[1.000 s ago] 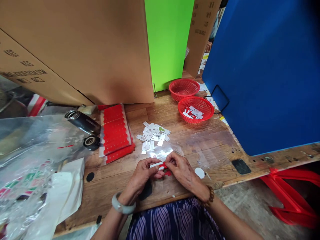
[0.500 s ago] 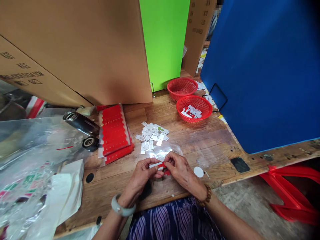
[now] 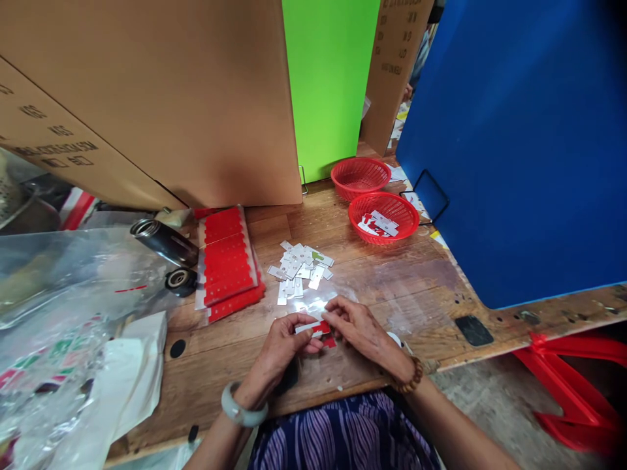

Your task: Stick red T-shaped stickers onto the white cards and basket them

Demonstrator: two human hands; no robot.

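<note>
My left hand [image 3: 289, 343] holds a small white card with a red part [image 3: 319, 328] between thumb and fingers. The fingertips of my right hand [image 3: 353, 326] are pinched at the card's right end; whether they grip it or a tiny piece there is too small to tell. Beneath my hands, a red piece [image 3: 331, 341] lies on a clear plastic sheet [image 3: 350, 365]. Just beyond is a loose pile of white cards [image 3: 295, 262], one with a green mark. Red perforated sheets [image 3: 226, 258] lie stacked to the left.
Two red baskets [image 3: 361, 178] [image 3: 407, 222] stand at the back, the nearer holding cards. A dark flask [image 3: 169, 243] and its lid [image 3: 180, 281] lie left, by plastic bags [image 3: 73, 281]. Cardboard [image 3: 220, 104], green [image 3: 330, 85] and blue panels [image 3: 514, 143] stand behind.
The card's red part shows more fully now, with my right fingertips at its far end. The whole view has shifted slightly, and my right hand now partly covers the white disc.
</note>
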